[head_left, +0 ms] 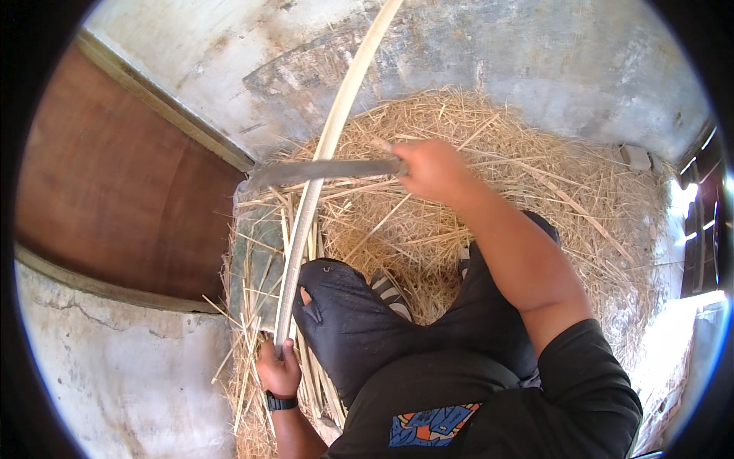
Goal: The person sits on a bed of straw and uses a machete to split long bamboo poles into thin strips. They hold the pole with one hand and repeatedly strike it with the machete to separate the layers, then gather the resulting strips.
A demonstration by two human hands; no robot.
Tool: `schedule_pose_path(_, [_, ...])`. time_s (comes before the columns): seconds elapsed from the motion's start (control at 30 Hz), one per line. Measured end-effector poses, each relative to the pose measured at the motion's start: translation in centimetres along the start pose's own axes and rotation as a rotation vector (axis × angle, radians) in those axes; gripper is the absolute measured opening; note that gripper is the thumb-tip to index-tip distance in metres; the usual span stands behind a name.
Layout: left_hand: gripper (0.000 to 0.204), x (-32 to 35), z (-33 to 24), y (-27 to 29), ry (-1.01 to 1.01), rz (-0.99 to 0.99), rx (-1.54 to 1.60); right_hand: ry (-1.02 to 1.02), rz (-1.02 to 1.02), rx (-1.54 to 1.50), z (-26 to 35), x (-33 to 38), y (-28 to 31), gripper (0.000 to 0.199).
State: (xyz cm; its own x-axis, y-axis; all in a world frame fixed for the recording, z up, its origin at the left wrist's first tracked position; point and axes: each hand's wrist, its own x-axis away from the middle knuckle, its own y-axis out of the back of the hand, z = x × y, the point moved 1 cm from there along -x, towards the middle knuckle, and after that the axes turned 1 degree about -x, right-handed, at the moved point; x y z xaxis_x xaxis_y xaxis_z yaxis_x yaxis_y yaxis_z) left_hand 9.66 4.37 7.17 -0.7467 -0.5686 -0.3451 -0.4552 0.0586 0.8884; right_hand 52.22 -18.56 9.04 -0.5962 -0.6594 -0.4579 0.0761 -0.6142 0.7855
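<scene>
From my end, I am seeing the wearer's black shirt (474, 376) filling the lower edge, with a blue-and-orange patch (433, 425) showing on its front. Dark trousers (348, 325) are covering 2 bent legs, the left knee showing a small tear. The left hand (278, 369), with a dark watch (282, 401) circling its wrist, is clamping on the lower end of a long pale strip (327, 141). Just beside that hand, thin split sticks (310, 375) are lying in a loose bundle along the left leg. Between the knees I am making out a striped shoe (391, 294).

The strip is running up past the left knee, leaning slightly right and leaving my view at the top edge. Farther out, well apart from the left hand, the right hand (434, 170) is closing firmly around the handle of a long dark blade (359, 169). The blade is pointing left and crossing over the strip; I cannot tell whether its edge is touching.

Beneath, straw and shavings (405, 222) are spreading over the floor. Beyond them, a stained pale wall (535, 61) is rising, a reddish-brown door panel (122, 176) is standing at the left, and daylight is coming through gaps at the far right.
</scene>
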Motion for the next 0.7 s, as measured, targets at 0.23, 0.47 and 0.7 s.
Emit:
schedule_pose_path(0.23, [0.024, 0.5, 0.0, -0.1, -0.06, -0.04, -0.028, 0.199, 0.08, 0.159, 2.5, -0.5, 0.7, 0.014])
schedule_pose_path(0.47, [0.023, 0.6, -0.4, 0.8, 0.018, -0.025, -0.033, -0.262, -0.066, -0.005, -1.5, -0.5, 1.7, 0.015])
schedule_pose_path(0.7, [0.022, 0.4, -0.3, -0.4, -0.013, 0.003, 0.039, 0.205, 0.011, 0.17, 2.9, -0.1, 1.0, 0.017])
